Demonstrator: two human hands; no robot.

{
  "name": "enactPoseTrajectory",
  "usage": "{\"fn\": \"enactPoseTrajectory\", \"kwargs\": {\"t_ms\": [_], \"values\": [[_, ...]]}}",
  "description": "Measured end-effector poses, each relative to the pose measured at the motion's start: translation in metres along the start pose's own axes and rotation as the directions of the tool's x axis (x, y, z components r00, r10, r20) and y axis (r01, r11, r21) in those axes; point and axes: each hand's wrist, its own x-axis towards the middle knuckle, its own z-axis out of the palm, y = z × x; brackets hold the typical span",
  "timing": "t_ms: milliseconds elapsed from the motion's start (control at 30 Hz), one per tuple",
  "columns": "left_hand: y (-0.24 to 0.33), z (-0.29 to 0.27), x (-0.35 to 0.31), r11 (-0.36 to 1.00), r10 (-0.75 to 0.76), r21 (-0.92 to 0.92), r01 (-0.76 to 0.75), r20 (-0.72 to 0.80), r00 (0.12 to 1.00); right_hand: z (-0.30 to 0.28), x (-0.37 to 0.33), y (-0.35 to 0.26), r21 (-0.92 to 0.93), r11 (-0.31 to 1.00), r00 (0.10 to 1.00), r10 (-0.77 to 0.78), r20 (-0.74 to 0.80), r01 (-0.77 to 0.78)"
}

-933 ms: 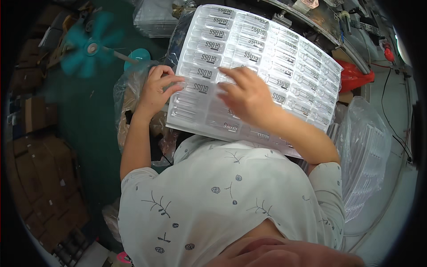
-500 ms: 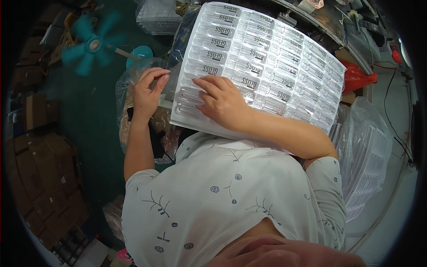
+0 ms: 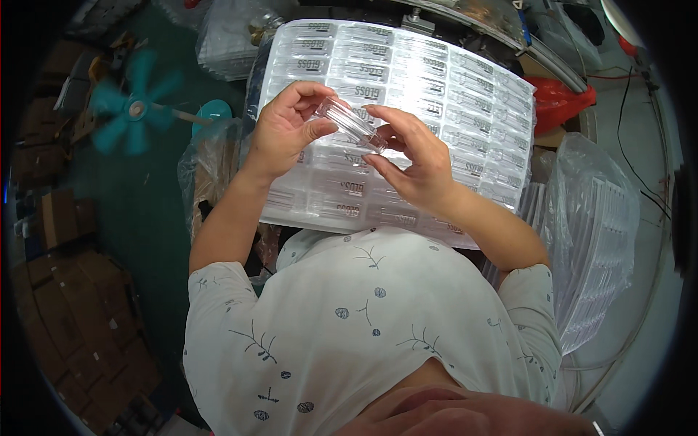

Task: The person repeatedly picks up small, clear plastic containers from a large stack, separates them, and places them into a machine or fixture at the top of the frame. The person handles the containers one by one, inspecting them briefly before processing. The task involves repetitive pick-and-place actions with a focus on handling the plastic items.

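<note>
A clear plastic tube (image 3: 347, 120), like an empty lip gloss container, is held slantwise above the tray between my two hands. My left hand (image 3: 287, 131) grips its upper left end between thumb and fingers. At the lower right end, the thumb and fingers of my right hand (image 3: 418, 156) close on it. Below lies a white-edged tray (image 3: 270, 73) with rows of similar clear tubes (image 3: 313, 65) bearing dark print. My hands and forearms cover part of the tray's near left area.
Bagged stacks of clear trays (image 3: 592, 254) stand at the right, near a red plastic bag (image 3: 556, 109). A teal fan (image 3: 137, 109) is at the left, above cardboard boxes (image 3: 87, 312). Machinery edges the far side, with another bagged stack (image 3: 233, 40) at the far left.
Both hands have come together over the tray, and a clear tube is now held between them. Earlier my right hand lay on the tray and my left hovered beside it, empty.
</note>
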Motion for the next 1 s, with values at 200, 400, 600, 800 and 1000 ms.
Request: {"fn": "enactPoseTrajectory", "kwargs": {"t_ms": [200, 400, 600, 800, 1000], "values": [[-0.002, 0.015, 0.018, 0.999, -0.015, -0.027, 0.017, 0.098, 0.995, -0.016, -0.011, 0.004, 0.029, 0.999, 0.998, -0.019, -0.057, 0.021], [-0.009, 0.024, 0.025, 0.993, -0.092, -0.063, 0.098, 0.095, 0.991, -0.027, -0.015, 0.006, -0.023, 0.995, 0.99, -0.097, -0.1, 0.095], [-0.01, 0.036, 0.061, 0.919, -0.391, 0.122, 0.376, 0.135, 0.911, -0.066, 0.005, 0.013, -0.38, 0.878, 0.941, -0.335, -0.052, 0.291], [-0.023, 0.067, 0.212, 0.394, 0.392, 0.918, -0.057, -0.112, 0.913, -0.116, 0.039, 0.034, -0.62, 0.783, 0.863, -0.348, -0.366, 0.053], [-0.037, 0.096, 0.273, 0.312, 0.437, 0.949, 0.041, -0.182, 0.881, -0.137, 0.06, 0.055, -0.642, 0.763, 0.827, -0.306, -0.472, -0.084]]}}
